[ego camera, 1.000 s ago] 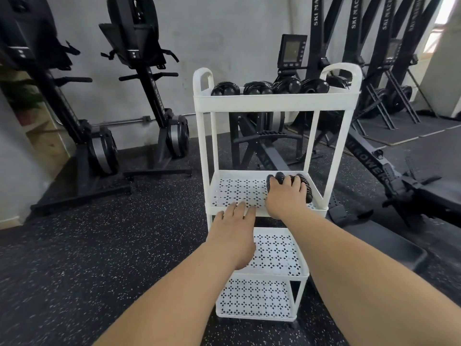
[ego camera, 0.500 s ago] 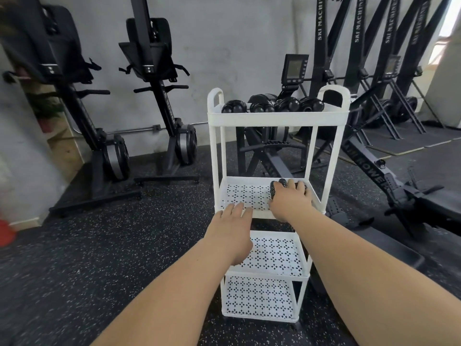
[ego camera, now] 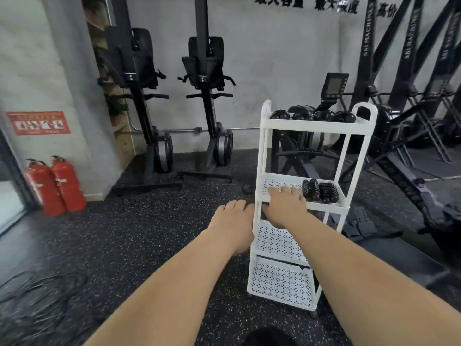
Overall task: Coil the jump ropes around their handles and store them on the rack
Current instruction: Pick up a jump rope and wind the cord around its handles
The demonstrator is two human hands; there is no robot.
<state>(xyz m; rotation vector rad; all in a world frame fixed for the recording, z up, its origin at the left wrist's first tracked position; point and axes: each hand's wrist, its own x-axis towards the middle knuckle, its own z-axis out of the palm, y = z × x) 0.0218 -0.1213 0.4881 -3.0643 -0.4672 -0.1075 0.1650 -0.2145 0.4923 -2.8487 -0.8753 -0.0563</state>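
Jump rope bundle (ego camera: 320,193), coiled and black, lies on the second shelf (ego camera: 284,183) of the white rack (ego camera: 316,126), at the shelf's right end, w/ its long axis running front to back. Right hand (ego camera: 284,208) sits just left of it, apart from it. Its fingers are straight and spread over the shelf's front lip, holding nothing. Left hand (ego camera: 233,221) hangs off the rack's left side, fingers relaxed, also empty. More black bundles (ego camera: 311,115) line the top shelf. Loose dark cords (ego camera: 37,295), prob. the next ropes, lie on the floor at far lower left, so the left hand is nearer. Speckled floor (ego camera: 149,221) lies btw hands and cords.
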